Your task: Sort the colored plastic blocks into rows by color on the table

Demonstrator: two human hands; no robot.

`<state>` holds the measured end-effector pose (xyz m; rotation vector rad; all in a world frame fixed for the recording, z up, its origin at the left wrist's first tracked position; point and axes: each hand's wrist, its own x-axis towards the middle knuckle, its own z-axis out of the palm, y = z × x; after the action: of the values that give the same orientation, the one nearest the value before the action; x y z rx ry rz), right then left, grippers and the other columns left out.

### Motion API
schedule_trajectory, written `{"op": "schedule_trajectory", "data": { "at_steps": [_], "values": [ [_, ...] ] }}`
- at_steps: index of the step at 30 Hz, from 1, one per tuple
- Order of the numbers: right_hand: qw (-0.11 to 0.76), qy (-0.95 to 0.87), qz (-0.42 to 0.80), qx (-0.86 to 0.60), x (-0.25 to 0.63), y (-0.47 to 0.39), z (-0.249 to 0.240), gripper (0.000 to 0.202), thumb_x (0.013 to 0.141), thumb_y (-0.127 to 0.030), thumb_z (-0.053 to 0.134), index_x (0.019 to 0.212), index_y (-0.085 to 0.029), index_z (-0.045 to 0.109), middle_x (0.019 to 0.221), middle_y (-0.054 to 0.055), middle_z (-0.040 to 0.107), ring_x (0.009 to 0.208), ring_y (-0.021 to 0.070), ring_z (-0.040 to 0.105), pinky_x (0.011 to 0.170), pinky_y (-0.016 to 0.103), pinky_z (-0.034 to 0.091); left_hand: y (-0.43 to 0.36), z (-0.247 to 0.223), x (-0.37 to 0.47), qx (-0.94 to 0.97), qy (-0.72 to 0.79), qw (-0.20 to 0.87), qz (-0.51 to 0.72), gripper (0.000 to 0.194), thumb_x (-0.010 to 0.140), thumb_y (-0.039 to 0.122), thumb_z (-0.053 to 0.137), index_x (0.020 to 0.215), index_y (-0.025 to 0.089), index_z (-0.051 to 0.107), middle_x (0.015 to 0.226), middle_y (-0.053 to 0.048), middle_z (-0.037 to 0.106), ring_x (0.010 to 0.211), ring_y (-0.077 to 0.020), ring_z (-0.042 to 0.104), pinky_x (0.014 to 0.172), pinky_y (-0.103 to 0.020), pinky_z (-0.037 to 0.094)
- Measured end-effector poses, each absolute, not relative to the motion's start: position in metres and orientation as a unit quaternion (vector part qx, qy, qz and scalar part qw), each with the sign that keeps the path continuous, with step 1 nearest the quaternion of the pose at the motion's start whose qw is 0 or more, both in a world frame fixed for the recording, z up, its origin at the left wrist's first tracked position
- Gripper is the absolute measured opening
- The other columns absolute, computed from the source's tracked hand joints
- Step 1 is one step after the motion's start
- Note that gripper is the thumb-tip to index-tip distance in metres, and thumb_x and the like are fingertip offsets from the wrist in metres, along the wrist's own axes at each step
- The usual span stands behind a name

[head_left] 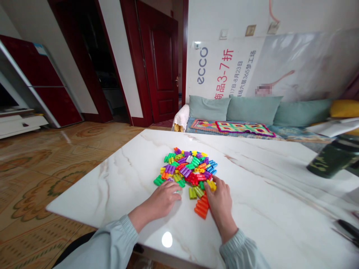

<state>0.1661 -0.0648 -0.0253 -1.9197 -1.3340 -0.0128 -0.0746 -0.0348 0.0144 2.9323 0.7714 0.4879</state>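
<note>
A heap of small plastic tube pieces (186, 170) in green, purple, red, yellow, blue and orange lies on the white marbled table (126, 160). My left hand (164, 198) rests at the heap's near left edge, beside green pieces; its fingers are curled, and what they hold, if anything, is hidden. On the near right side, my right hand (220, 196) has its thumb and fingers around a yellow piece (211, 185). Between the hands lie orange pieces (202, 207), close beside my right hand, and yellow-green pieces (192, 193).
A camouflage-patterned cup (331, 157) stands at the table's right side. Near the right edge lies a black-handled object (347, 228). Behind the table is a sofa with green cushions (251, 109); a red door (161, 63) is at the back.
</note>
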Motion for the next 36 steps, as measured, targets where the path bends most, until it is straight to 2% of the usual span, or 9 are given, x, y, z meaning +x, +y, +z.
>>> {"op": "schedule_trajectory", "data": {
  "at_steps": [3, 5, 7, 10, 15, 19, 29, 33, 36],
  "values": [
    [0.338, -0.524, -0.002, -0.782, 0.162, -0.07, -0.019, 0.042, 0.088, -0.04, 0.055, 0.124, -0.018, 0.058, 0.104, 0.01, 0.067, 0.1, 0.0274, 0.061, 0.075, 0.034, 0.042, -0.044, 0.016, -0.068, 0.947, 0.253, 0.052, 0.19, 0.032, 0.084, 0.017, 0.062, 0.115, 0.024, 0.067, 0.128, -0.01, 0.062, 0.118, -0.0283, 0.055, 0.103, -0.047, 0.043],
    [0.318, -0.525, 0.01, -0.79, 0.16, -0.072, -0.014, 0.041, 0.089, -0.042, 0.054, 0.123, -0.019, 0.057, 0.105, 0.008, 0.068, 0.097, 0.026, 0.063, 0.071, 0.032, 0.041, -0.055, 0.015, -0.059, 0.957, 0.213, 0.062, 0.189, 0.043, 0.086, 0.037, 0.066, 0.127, 0.026, 0.06, 0.138, -0.011, 0.055, 0.125, -0.0304, 0.051, 0.107, -0.049, 0.04],
    [0.304, -0.525, 0.026, -0.795, 0.158, -0.073, -0.011, 0.041, 0.091, -0.047, 0.052, 0.121, -0.021, 0.059, 0.104, 0.007, 0.068, 0.091, 0.0247, 0.066, 0.066, 0.031, 0.04, -0.064, 0.014, -0.05, 0.97, 0.159, 0.059, 0.173, 0.049, 0.086, 0.05, 0.063, 0.13, 0.028, 0.058, 0.143, -0.011, 0.051, 0.131, -0.0312, 0.046, 0.111, -0.049, 0.035],
    [0.303, -0.524, 0.044, -0.795, 0.157, -0.074, -0.008, 0.041, 0.091, -0.054, 0.049, 0.116, -0.023, 0.061, 0.102, 0.006, 0.069, 0.082, 0.0226, 0.068, 0.062, 0.03, 0.037, -0.069, 0.01, -0.04, 0.978, 0.121, 0.048, 0.163, 0.048, 0.087, 0.056, 0.059, 0.127, 0.03, 0.06, 0.142, -0.01, 0.051, 0.132, -0.0307, 0.044, 0.113, -0.047, 0.031],
    [0.328, -0.539, 0.051, -0.775, 0.156, -0.074, -0.009, 0.038, 0.091, -0.055, 0.05, 0.107, -0.024, 0.066, 0.095, 0.003, 0.071, 0.078, 0.0207, 0.068, 0.06, 0.028, 0.035, -0.063, 0.003, -0.037, 0.971, 0.14, 0.043, 0.187, 0.041, 0.088, 0.053, 0.059, 0.118, 0.024, 0.063, 0.121, -0.011, 0.062, 0.118, -0.0283, 0.052, 0.103, -0.044, 0.04],
    [0.336, -0.533, 0.058, -0.775, 0.154, -0.074, -0.008, 0.035, 0.091, -0.054, 0.051, 0.091, -0.025, 0.07, 0.089, 0.003, 0.073, 0.072, 0.0198, 0.066, 0.058, 0.028, 0.034, -0.06, 0.001, -0.038, 0.966, 0.172, 0.043, 0.189, 0.018, 0.095, 0.033, 0.054, 0.102, 0.019, 0.063, 0.099, -0.009, 0.066, 0.104, -0.024, 0.057, 0.092, -0.038, 0.045],
    [0.338, -0.513, 0.077, -0.785, 0.157, -0.072, -0.006, 0.047, 0.094, -0.059, 0.04, 0.076, -0.025, 0.068, 0.069, 0.005, 0.07, 0.06, 0.0199, 0.061, 0.053, 0.027, 0.028, -0.053, 0.01, -0.05, 0.959, 0.221, -0.013, 0.174, 0.007, 0.088, 0.024, 0.06, 0.086, 0.018, 0.061, 0.089, -0.005, 0.065, 0.092, -0.0216, 0.056, 0.084, -0.037, 0.042],
    [0.395, -0.515, 0.097, -0.755, 0.161, -0.07, -0.012, 0.052, 0.093, -0.062, 0.039, 0.069, -0.023, 0.065, 0.06, 0.004, 0.064, 0.053, 0.0169, 0.052, 0.051, 0.027, 0.027, -0.048, 0.011, -0.059, 0.947, 0.265, -0.032, 0.18, 0.014, 0.09, 0.022, 0.056, 0.079, 0.019, 0.063, 0.081, -0.004, 0.065, 0.085, -0.0205, 0.056, 0.084, -0.039, 0.041],
    [0.494, -0.494, 0.167, -0.696, 0.161, -0.068, -0.016, 0.057, 0.088, -0.068, 0.043, 0.067, -0.02, 0.064, 0.055, 0.003, 0.06, 0.05, 0.0156, 0.048, 0.048, 0.026, 0.03, -0.043, 0.01, -0.063, 0.933, 0.308, -0.045, 0.181, 0.017, 0.088, 0.019, 0.057, 0.073, 0.018, 0.063, 0.076, -0.003, 0.064, 0.083, -0.0207, 0.056, 0.082, -0.039, 0.041]
  ]
}}
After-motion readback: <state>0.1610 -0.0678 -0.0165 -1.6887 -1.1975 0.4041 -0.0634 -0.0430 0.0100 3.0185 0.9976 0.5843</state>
